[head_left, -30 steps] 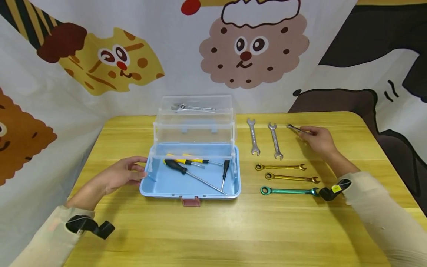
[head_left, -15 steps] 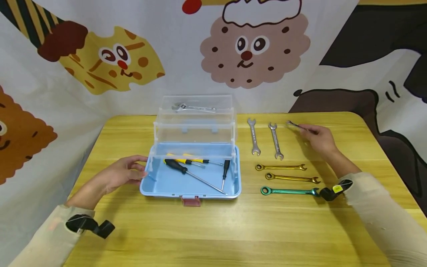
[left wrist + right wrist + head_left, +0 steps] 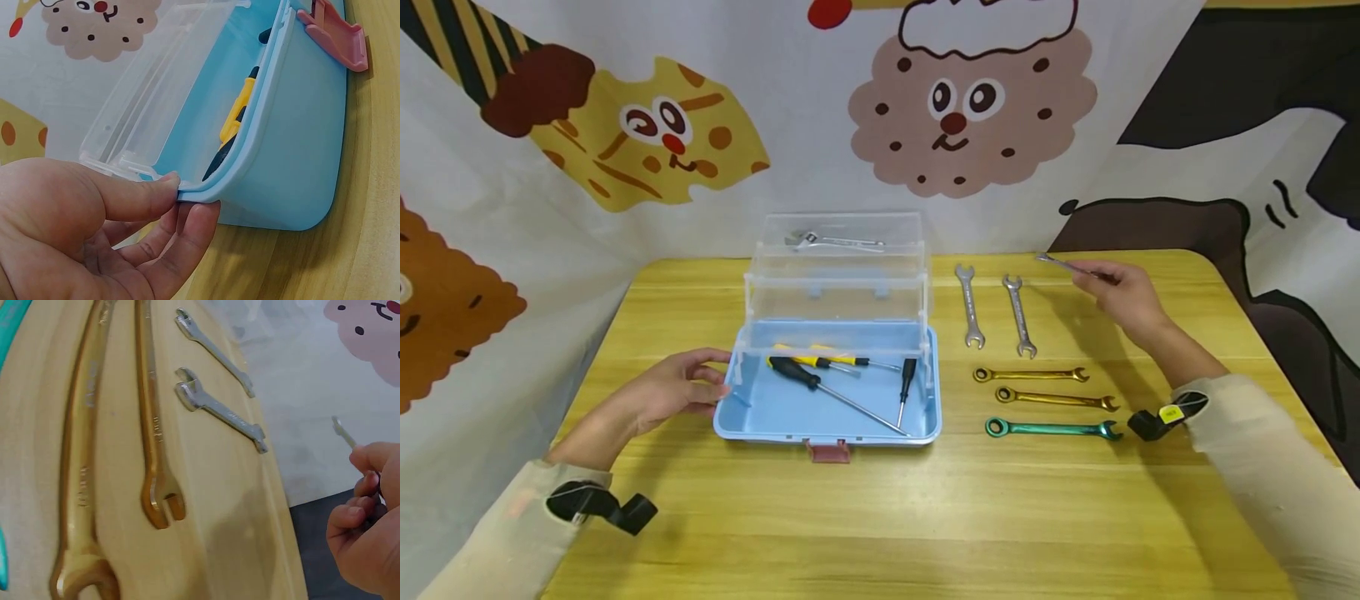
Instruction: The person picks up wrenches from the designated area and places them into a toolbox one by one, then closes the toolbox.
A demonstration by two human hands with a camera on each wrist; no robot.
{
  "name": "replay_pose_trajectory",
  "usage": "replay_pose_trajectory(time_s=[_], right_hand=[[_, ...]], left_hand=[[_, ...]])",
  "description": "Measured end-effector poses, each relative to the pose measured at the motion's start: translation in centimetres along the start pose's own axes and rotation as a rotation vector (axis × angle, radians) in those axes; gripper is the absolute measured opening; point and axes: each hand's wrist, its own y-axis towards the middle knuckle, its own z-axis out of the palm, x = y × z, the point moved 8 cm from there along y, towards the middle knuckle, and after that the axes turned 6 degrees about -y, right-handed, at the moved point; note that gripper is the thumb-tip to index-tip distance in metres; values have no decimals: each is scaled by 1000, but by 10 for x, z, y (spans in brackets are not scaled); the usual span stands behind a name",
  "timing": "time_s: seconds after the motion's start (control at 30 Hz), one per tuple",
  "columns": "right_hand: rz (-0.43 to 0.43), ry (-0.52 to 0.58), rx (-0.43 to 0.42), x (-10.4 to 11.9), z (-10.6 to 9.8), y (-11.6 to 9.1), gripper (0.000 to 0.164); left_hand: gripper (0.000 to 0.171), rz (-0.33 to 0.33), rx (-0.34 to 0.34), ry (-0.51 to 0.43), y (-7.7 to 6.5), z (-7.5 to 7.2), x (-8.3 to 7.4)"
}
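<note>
My left hand (image 3: 673, 392) pinches the left rim of a light blue toolbox (image 3: 827, 433); in the left wrist view the thumb is on top of the rim and the fingers are under it. My right hand (image 3: 1123, 300) holds a small silver wrench (image 3: 1060, 263) above the table's back right, one end poking out past the fingertips and the rest partly hidden in the hand. To its left lie two silver open-end wrenches (image 3: 970, 307). Nearer the front are two gold ratchet wrenches (image 3: 1033, 375) and a green ratchet wrench (image 3: 1052, 429).
Inside the toolbox are a long black-handled screwdriver (image 3: 793, 372), a small black screwdriver (image 3: 908, 379) and two yellow-handled ones (image 3: 842, 362). Its clear trays (image 3: 835, 298) are raised at the back, with an adjustable wrench (image 3: 842, 242) in the top one. A printed curtain (image 3: 722, 233) hangs behind the table.
My right hand has lifted the small silver wrench up and slightly back. The left hand stays at the toolbox rim.
</note>
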Motion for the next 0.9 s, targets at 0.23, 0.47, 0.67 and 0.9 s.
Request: replay_pose_trajectory(time_s=[0.23,0.47,0.67,0.9], right_hand=[[-68,-30,17,20,-4,5,43],[-143,-17,9,43,-8,10,38],[-154,-5,38,61,-6,14,36],[-190,-7,56,84,1,20,32]], left_hand=[[61,-8,1,2,0,0,-1],[61,-5,1,5,0,0,-2],[62,-8,3,3,-1,0,-1],[62,-5,6,-5,-1,0,-1]])
